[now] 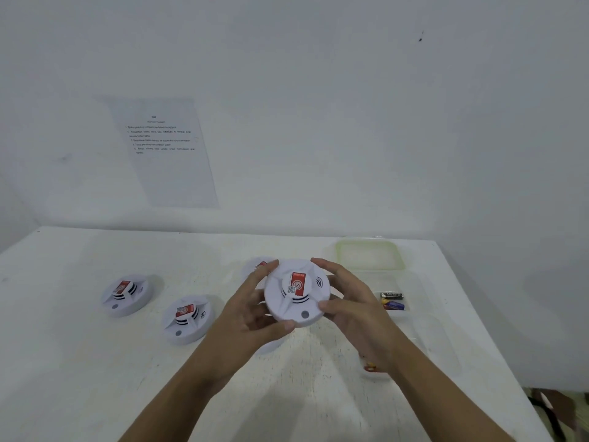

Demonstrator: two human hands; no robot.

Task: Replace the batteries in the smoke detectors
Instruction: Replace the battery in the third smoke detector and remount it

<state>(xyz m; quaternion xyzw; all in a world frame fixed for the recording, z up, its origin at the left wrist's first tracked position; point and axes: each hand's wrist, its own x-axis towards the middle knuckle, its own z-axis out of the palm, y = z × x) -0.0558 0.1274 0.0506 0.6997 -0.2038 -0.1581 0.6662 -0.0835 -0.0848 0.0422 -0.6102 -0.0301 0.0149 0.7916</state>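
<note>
Smoke detector [294, 293] gripped by fingers [331, 306] of left hand [251, 309] and right hand [353, 301], batteries [392, 300] nearby.

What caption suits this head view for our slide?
Left hand and right hand hold a smoke detector above the table, batteries nearby.

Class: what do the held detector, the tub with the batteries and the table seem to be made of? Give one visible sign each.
The detector: likely moulded plastic, matte white, with crisp ribs and slots. The tub: probably clear plastic; batteries show through its wall. The table: white, dull top with streaky marks, perhaps painted wood; unsure.
</note>
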